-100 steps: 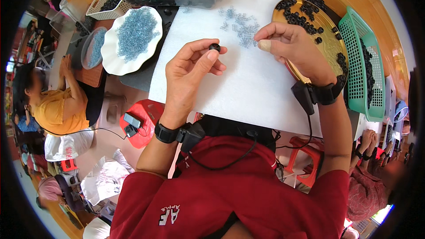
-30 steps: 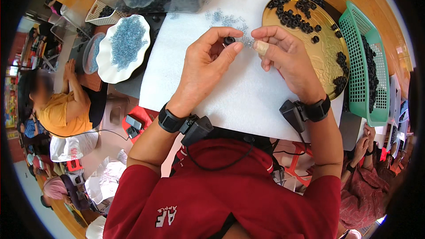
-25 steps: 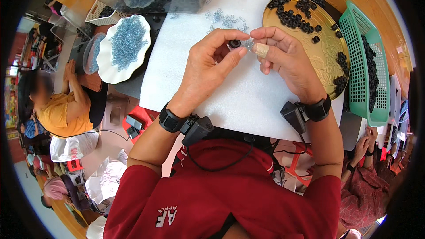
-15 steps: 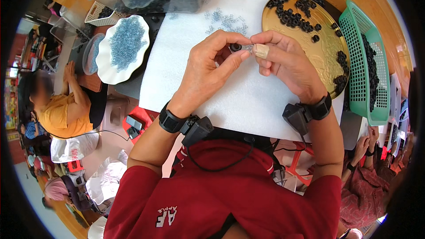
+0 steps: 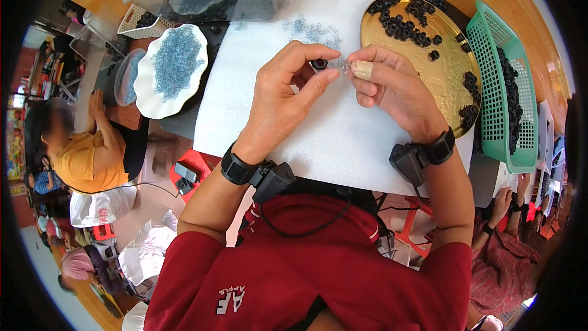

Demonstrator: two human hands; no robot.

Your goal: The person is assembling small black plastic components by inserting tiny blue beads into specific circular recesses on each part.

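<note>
The left hand (image 5: pixel 282 89) has its grip around a smooth black ring (image 5: pixel 318 64), which sits just behind the tips of thumb and index. The right hand (image 5: pixel 398 89) has its grip pinched on a tiny clear piece (image 5: pixel 345 66) beside it, above a white sheet (image 5: pixel 337 141). A scalloped white plate (image 5: pixel 147 95) stands by the bench's (image 5: pixel 180 125) left edge, an embossed gold tray (image 5: pixel 416 73) toward its right. White lettering (image 5: pixel 230 300) marks the red shirt (image 5: pixel 306 263).
</note>
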